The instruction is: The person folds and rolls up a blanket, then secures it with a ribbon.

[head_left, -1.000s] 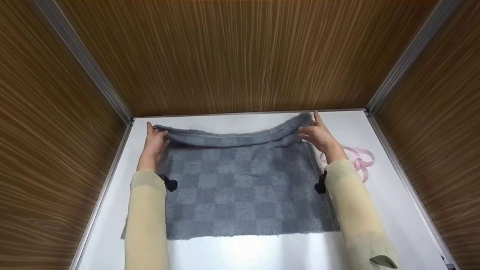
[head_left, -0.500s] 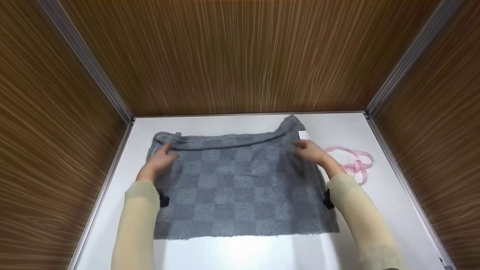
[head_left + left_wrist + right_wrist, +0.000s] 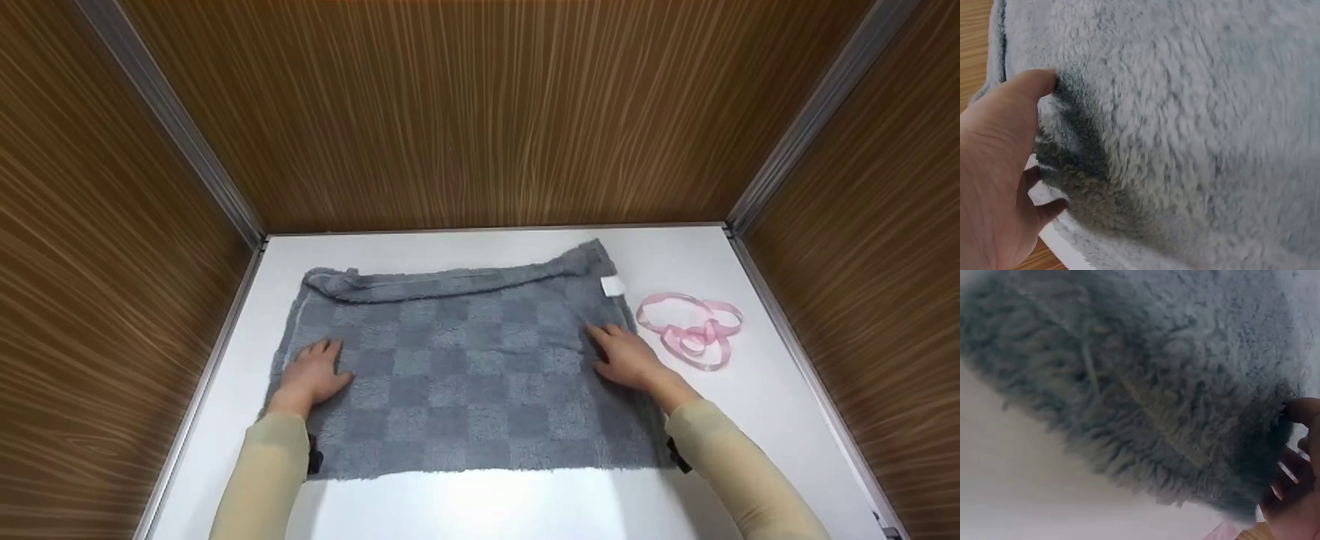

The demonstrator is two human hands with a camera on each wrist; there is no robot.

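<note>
A grey checkered towel (image 3: 472,375) lies folded flat on the white table (image 3: 525,502), its far edge slightly rolled and a small white label (image 3: 612,286) at its far right corner. My left hand (image 3: 313,373) rests flat, palm down, on the towel's left side. My right hand (image 3: 626,358) lies flat on the right side. In the left wrist view the left hand (image 3: 999,169) touches fluffy towel pile (image 3: 1185,129). The right wrist view shows the towel's edge (image 3: 1145,394) up close, with fingertips (image 3: 1297,455) at the right.
A loose pink ribbon (image 3: 694,324) lies on the table to the right of the towel. Wood-grain walls (image 3: 480,112) close in the table at the back and both sides. Bare white table shows in front of the towel.
Both hands let go of the towel's far edge and slid toward me over its surface. The raised far edge has dropped flat, uncovering the white label.
</note>
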